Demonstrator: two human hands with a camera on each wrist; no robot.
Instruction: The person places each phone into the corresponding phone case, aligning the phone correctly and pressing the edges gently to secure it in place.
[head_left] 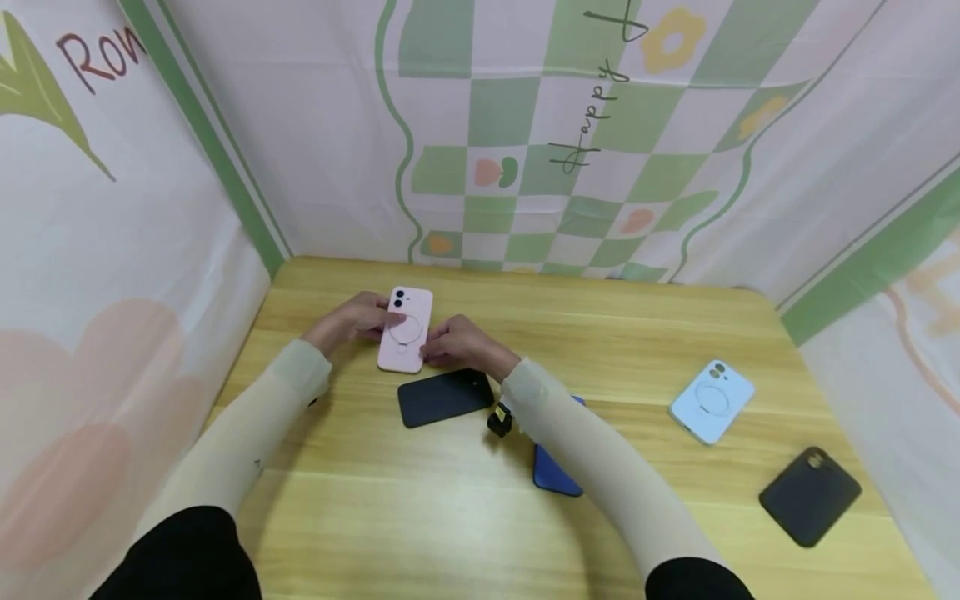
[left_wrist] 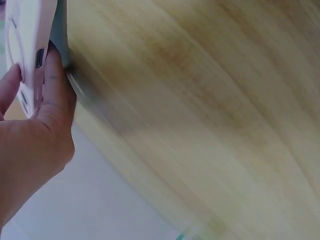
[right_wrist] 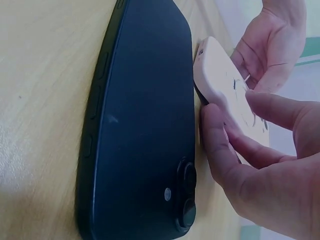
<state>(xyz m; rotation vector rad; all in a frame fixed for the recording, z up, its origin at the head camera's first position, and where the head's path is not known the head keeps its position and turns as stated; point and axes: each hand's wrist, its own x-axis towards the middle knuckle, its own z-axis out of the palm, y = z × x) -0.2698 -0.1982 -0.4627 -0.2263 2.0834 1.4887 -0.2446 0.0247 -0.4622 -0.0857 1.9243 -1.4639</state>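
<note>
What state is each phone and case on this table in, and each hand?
Pink phone case: held over the table by both hands, back up.
Black phone: lying flat, untouched.
Dark blue case: flat, partly under the right forearm.
Light blue case: flat, untouched.
Black case: flat, untouched.
Left hand: gripping.
Right hand: gripping.
</note>
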